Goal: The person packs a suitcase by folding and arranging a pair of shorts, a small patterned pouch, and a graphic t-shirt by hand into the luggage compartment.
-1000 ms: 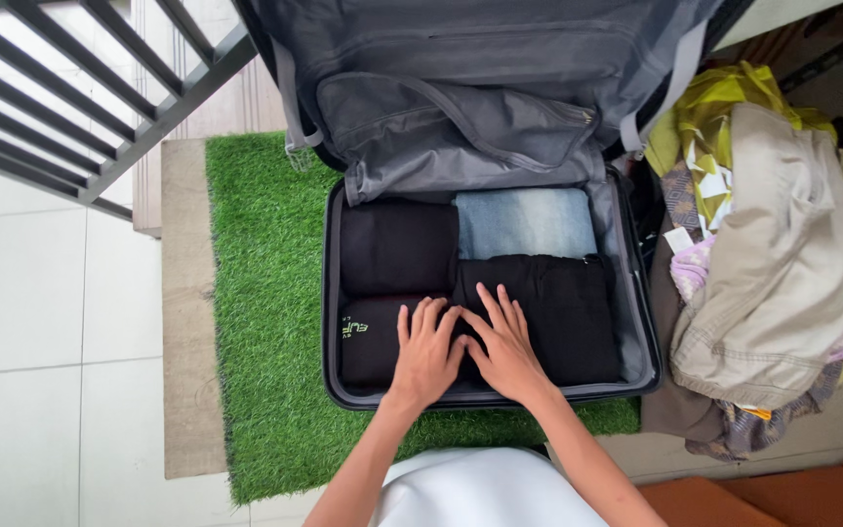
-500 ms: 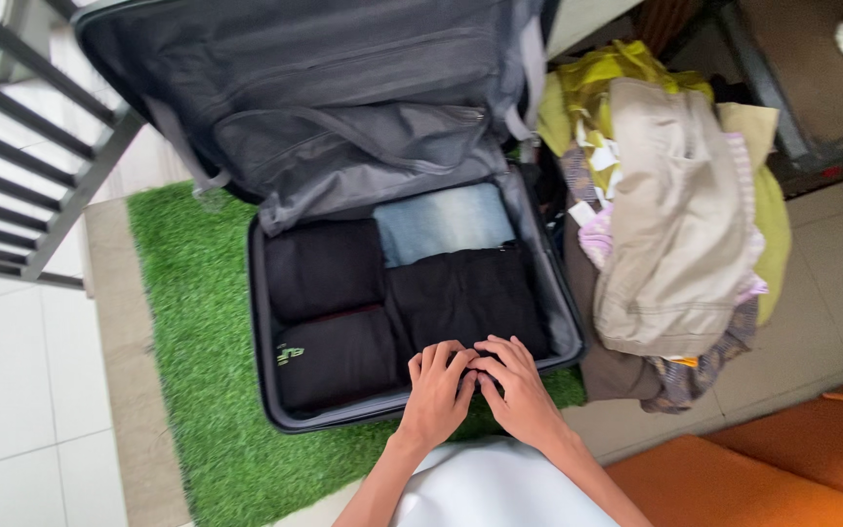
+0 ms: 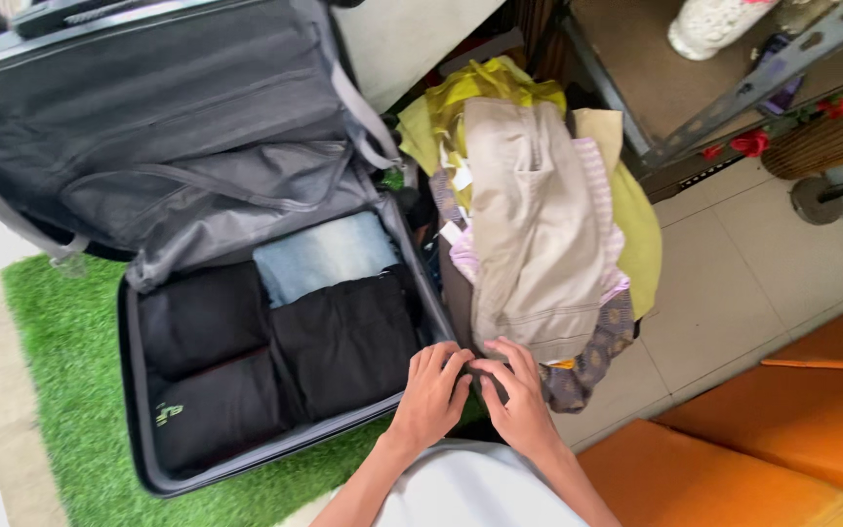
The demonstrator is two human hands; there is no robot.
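Where fingertips meet at suitcase (image 3: 139, 390) corner, grasp obscured: left hand (image 3: 428, 395), right hand (image 3: 516, 400) held together; anything clamped cannot be told. Beige canvas garment (image 3: 529, 234) seen heaped, rumpled.

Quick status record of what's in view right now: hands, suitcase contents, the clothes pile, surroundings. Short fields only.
left hand: empty, fingers curled, at the suitcase's near right corner
right hand: empty, fingertips touching the left hand, just below the clothes pile
suitcase: open on green turf mat, lid propped up behind
contents: three folded black garments, one folded light blue denim piece
clothes pile: unfolded, right of the suitcase; beige garment on top, yellow and lilac beneath
surroundings: tiled floor, orange cushion, metal shelf frame
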